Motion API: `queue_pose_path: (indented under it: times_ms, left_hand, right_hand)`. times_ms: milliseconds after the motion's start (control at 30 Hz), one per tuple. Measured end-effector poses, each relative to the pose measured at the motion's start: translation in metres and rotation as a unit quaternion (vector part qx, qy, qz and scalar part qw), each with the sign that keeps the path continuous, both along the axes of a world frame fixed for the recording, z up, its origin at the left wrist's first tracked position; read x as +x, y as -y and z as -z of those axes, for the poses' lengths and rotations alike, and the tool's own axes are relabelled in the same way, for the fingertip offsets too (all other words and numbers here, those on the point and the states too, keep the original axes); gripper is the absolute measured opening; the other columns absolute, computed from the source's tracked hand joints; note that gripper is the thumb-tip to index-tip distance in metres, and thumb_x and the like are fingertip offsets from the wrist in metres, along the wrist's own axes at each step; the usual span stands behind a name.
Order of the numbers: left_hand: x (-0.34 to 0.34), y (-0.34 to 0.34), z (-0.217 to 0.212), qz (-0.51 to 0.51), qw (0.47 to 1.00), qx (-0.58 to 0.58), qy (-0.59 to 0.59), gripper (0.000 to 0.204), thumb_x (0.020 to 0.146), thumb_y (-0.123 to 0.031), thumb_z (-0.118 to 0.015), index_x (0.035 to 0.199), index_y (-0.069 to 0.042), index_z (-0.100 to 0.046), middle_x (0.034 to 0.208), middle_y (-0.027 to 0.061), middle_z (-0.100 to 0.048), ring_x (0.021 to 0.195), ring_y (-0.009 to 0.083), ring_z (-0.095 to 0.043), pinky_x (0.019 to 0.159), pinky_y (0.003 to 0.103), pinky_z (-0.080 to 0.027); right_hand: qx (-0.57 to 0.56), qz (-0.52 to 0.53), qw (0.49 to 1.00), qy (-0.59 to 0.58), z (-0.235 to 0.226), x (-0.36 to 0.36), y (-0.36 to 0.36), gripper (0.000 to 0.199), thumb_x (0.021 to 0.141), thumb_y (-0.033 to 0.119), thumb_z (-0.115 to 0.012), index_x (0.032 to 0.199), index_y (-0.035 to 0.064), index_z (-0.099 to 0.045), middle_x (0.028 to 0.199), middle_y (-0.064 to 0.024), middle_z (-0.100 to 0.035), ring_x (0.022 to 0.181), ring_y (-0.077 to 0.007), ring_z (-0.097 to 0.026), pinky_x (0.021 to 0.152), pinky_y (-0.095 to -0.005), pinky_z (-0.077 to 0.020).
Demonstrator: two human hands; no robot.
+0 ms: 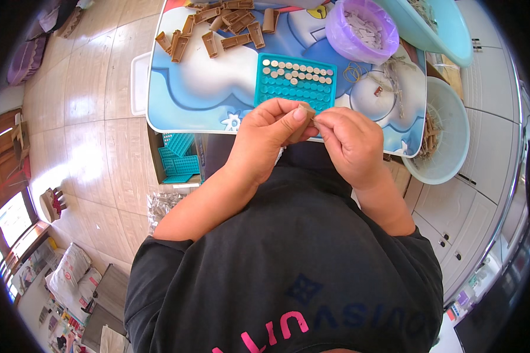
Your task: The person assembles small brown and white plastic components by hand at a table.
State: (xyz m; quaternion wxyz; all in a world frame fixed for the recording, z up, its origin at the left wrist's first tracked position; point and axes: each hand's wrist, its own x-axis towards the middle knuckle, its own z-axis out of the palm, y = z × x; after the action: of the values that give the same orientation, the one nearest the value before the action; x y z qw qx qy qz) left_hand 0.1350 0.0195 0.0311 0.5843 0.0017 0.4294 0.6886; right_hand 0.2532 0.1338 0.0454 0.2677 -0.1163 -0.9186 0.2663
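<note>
Left hand (268, 126) pinches brown piece (310, 110) over table's (194, 88) near edge; right hand (354, 141) pinched shut beside it, contents unclear. Slack grip could drop it onto teal tray (321, 97), knocking discs (302, 76).

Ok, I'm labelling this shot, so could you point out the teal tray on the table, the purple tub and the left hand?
Teal tray (285, 93): head view, on its bare dimpled part.
Purple tub (359, 56): head view, on its near wall.
Left hand (267, 128): head view, near the base of the thumb.
</note>
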Motion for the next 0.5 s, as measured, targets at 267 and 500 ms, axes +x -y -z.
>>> queue_pose_path:
  times_ms: [267,500]
  left_hand:
    - [-0.0007,0.0013,0.0014,0.018,1.000,0.026,0.002,0.020,0.091,-0.018,-0.056,0.099,0.001,-0.059,0.085,0.0058,-0.062,0.075,0.0121,-0.059,0.076,0.027,-0.050]
    - [0.0021,0.0001,-0.0043,0.015,0.998,0.025,-0.047,0.021,0.090,-0.013,-0.057,0.104,0.003,-0.057,0.094,0.0067,-0.061,0.083,0.0128,-0.060,0.079,0.026,-0.049]
  right_hand:
    - [0.029,0.006,0.999,-0.029,-0.0008,0.0001,0.0006,0.017,0.067,0.004,-0.068,0.082,0.0056,-0.060,0.075,-0.0066,-0.062,0.063,-0.0238,-0.061,0.054,-0.0326,-0.0474]
    - [-0.001,0.000,1.000,0.008,0.0013,0.0010,-0.0039,0.015,0.069,0.005,-0.068,0.082,0.0047,-0.061,0.073,-0.0069,-0.061,0.063,-0.0215,-0.061,0.054,-0.0292,-0.0478]
